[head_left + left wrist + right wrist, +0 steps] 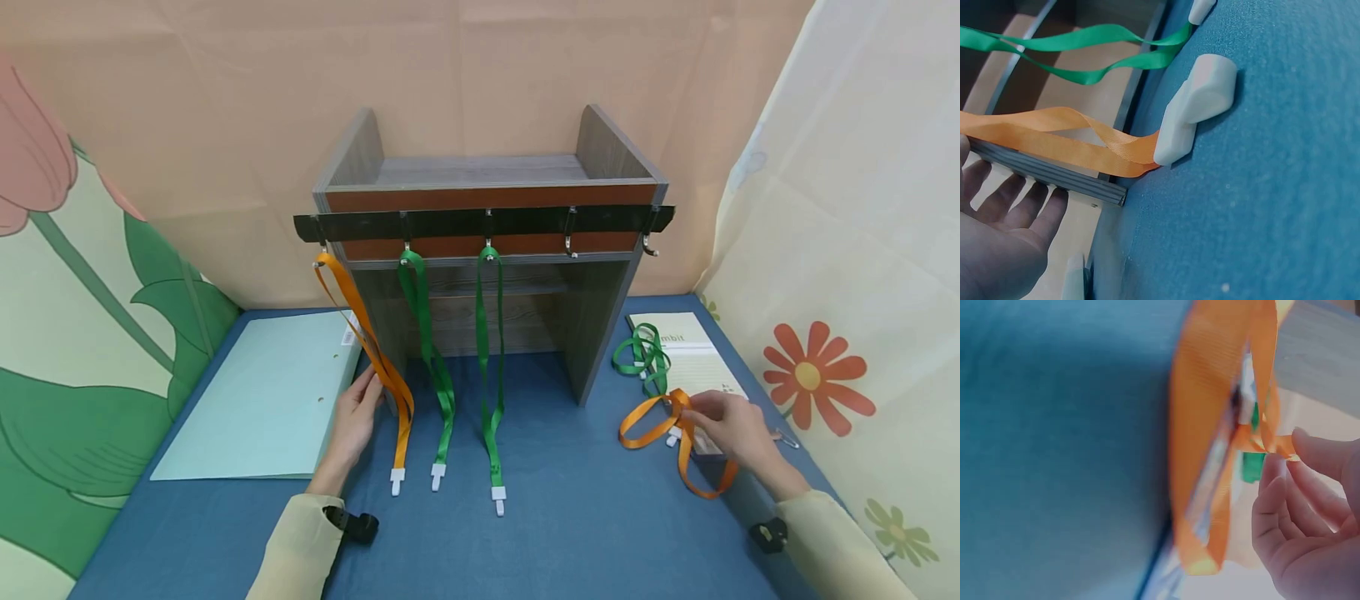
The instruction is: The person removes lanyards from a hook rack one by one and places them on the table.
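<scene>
On the right, my right hand (729, 427) pinches an orange lanyard (643, 423) between thumb and fingertips, its loops drooping, also seen in the right wrist view (1200, 437). Just behind lies a coiled green lanyard (654, 360) on a notebook (693, 358). My left hand (354, 421) is beside another orange lanyard (386, 375), which hangs from the leftmost hook with a white clip at its bottom. In the left wrist view its fingers (1025, 209) are fairly straight near the shelf's side edge; whether the thumb touches the strap, I cannot tell. Two green lanyards (427, 333) (487, 400) hang from neighbouring hooks.
A black hook rail (450, 223) crosses the front of a grey wooden shelf (480, 171); its two right hooks (570, 242) carry nothing. At left a pale green folder (255, 392) lies on the blue tablecloth (555, 517). Patterned curtains stand around the table.
</scene>
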Action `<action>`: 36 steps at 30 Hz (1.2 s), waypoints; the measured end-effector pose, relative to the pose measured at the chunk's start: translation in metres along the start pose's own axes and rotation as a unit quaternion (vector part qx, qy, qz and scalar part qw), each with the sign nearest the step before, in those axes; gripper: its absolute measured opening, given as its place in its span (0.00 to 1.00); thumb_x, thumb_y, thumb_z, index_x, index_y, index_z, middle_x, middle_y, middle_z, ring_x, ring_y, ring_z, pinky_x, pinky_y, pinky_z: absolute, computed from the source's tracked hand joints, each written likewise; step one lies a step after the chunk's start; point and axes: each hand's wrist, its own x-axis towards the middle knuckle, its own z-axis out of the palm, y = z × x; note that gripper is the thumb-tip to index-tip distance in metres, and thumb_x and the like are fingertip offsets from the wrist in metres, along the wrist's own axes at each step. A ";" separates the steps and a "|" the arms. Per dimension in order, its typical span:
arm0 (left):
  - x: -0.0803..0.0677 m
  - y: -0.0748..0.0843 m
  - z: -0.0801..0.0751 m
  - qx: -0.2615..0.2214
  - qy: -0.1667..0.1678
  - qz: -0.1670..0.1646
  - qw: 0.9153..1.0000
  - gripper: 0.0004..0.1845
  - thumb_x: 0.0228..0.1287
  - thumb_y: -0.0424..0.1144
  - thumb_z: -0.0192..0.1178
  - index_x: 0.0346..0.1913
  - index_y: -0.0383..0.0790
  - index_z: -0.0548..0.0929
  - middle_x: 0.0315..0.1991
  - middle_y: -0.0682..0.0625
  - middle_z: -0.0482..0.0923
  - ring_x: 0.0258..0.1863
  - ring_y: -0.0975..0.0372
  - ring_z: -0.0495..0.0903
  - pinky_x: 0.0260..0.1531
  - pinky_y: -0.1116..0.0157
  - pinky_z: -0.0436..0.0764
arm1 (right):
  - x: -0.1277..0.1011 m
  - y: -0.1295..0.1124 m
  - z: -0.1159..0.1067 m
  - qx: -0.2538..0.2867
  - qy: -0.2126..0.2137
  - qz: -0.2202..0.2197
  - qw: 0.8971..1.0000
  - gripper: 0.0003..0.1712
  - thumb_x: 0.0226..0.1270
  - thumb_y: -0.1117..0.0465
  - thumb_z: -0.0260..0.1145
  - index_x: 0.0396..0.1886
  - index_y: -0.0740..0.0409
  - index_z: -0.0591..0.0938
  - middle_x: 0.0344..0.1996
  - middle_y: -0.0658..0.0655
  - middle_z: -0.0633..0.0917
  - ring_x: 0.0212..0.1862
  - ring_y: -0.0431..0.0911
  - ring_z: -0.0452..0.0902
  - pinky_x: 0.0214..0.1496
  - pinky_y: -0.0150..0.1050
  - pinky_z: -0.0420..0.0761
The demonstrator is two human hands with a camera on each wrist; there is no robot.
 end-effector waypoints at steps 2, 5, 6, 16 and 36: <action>0.000 -0.001 0.000 0.000 0.000 0.006 1.000 0.24 0.77 0.43 0.42 0.71 0.40 0.64 0.65 0.41 0.67 0.58 0.52 0.70 0.56 0.56 0.72 | 0.001 -0.005 -0.004 -0.008 0.006 -0.009 1.000 0.23 0.60 0.53 0.71 0.48 0.65 0.82 0.37 0.60 0.85 0.37 0.53 0.80 0.34 0.42 0.80; 0.000 -0.001 -0.001 -0.001 0.002 0.010 1.000 0.25 0.77 0.44 0.43 0.71 0.39 0.64 0.65 0.40 0.67 0.58 0.51 0.70 0.56 0.52 0.71 | 0.002 -0.013 -0.011 -0.017 0.016 -0.017 1.000 0.24 0.59 0.53 0.72 0.48 0.66 0.82 0.37 0.62 0.85 0.37 0.54 0.80 0.31 0.40 0.80; 0.000 -0.001 -0.001 -0.002 0.002 0.010 1.000 0.25 0.77 0.45 0.43 0.71 0.39 0.64 0.65 0.40 0.67 0.58 0.50 0.70 0.56 0.52 0.71 | 0.002 -0.016 -0.013 -0.019 0.020 -0.020 0.999 0.25 0.59 0.53 0.72 0.49 0.66 0.81 0.38 0.63 0.85 0.37 0.54 0.80 0.30 0.39 0.80; 0.000 -0.001 0.001 0.000 0.006 0.009 1.000 0.25 0.77 0.45 0.43 0.70 0.37 0.65 0.65 0.40 0.67 0.59 0.52 0.70 0.55 0.56 0.73 | -0.004 -0.063 -0.037 -0.003 0.074 -0.112 0.991 0.19 0.62 0.52 0.69 0.45 0.62 0.83 0.37 0.60 0.85 0.34 0.53 0.82 0.28 0.35 0.80; -0.001 0.000 0.001 0.006 0.006 0.010 1.000 0.25 0.77 0.44 0.43 0.70 0.36 0.64 0.65 0.39 0.67 0.58 0.50 0.71 0.55 0.55 0.73 | -0.021 -0.199 -0.049 0.085 0.125 -0.264 0.953 0.19 0.54 0.64 0.75 0.47 0.57 0.84 0.35 0.48 0.85 0.31 0.38 0.78 0.32 0.28 0.78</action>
